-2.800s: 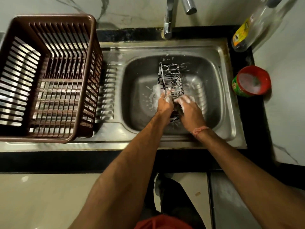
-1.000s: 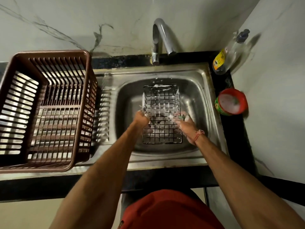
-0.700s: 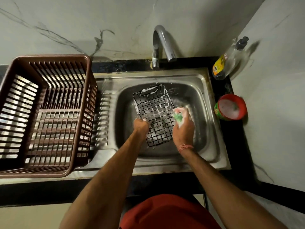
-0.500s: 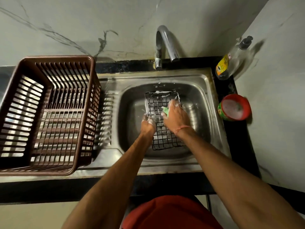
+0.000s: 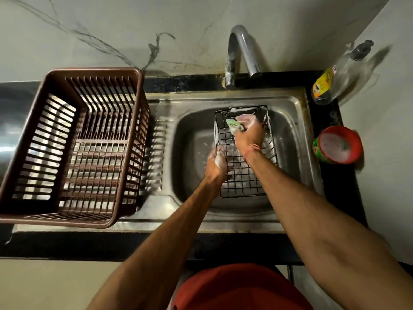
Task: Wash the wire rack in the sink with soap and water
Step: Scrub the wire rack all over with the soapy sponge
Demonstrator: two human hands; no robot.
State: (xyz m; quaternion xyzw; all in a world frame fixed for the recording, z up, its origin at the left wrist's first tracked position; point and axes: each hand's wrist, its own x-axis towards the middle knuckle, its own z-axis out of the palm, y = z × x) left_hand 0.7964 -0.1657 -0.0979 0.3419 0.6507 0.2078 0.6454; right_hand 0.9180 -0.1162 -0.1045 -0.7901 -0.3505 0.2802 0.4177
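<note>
Wire rack (image 5: 245, 175): black grid, lying in the basin of the sink (image 5: 297, 113), foam along its far rim.

Scrub pad (image 5: 233, 124): green, sudsy, pressed against the rack's far end.

Right hand (image 5: 249, 135): your fingers are curled around the pad, working the far corner.

Left hand (image 5: 215, 163): soapy, clamped on the rack's near-left edge to steady it. Grip firmly; wet wire will likely slip.

Advice: run the pad along each wire, then across, and tilt the rack so the side walls get reached too.

Tap (image 5: 241, 50): above the basin; no water stream visible.

Soap tub (image 5: 337, 145): red-rimmed, on the counter to your right.

Bottle (image 5: 335, 79): in the corner behind it.

Brown basket (image 5: 71, 144): on the drainboard, left.
</note>
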